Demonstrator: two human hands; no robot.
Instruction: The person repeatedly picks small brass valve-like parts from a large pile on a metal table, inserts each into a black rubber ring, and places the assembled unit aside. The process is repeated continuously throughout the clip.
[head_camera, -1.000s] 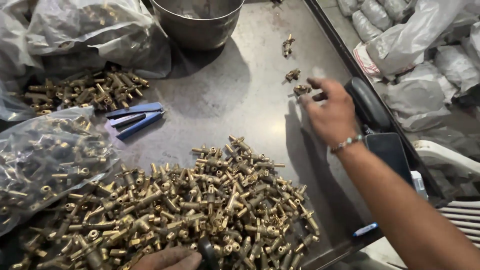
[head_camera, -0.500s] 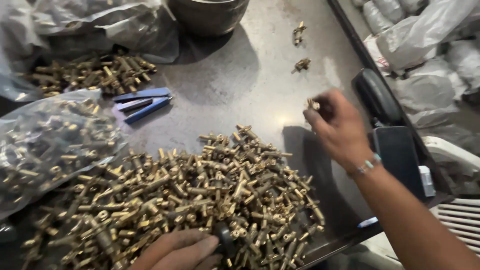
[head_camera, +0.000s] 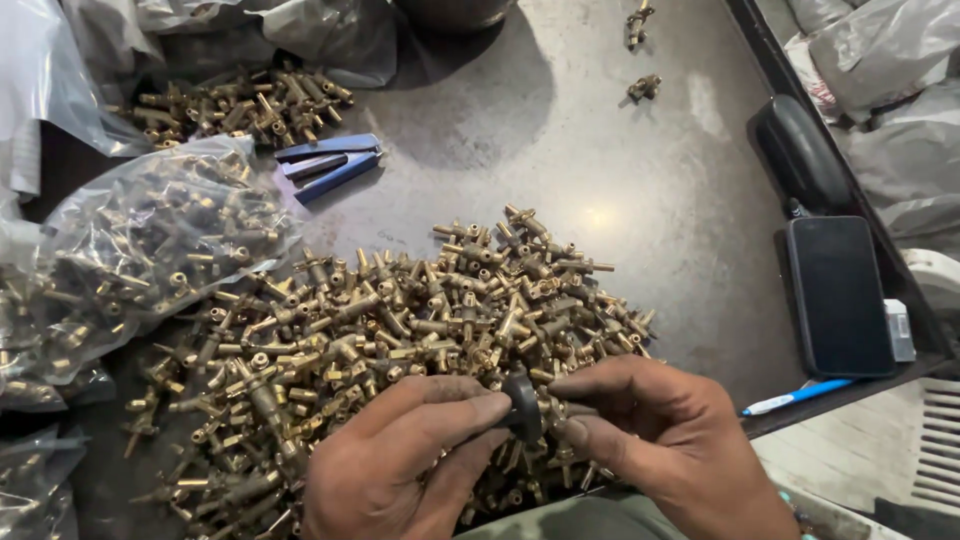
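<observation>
A dark metal table (head_camera: 620, 190) carries a broad heap of brass fittings (head_camera: 390, 330) spread across its near half. To the left lies a clear plastic bag of fittings (head_camera: 140, 250), with blue pliers (head_camera: 330, 165) just beyond it. A black phone (head_camera: 838, 295) rests near the right edge, a blue pen (head_camera: 795, 397) below it. Over the heap's near edge, the left hand (head_camera: 400, 465) and right hand (head_camera: 650, 440) meet, fingers closed from both sides around a small black knob (head_camera: 522, 405), pinched between thumbs and fingertips.
</observation>
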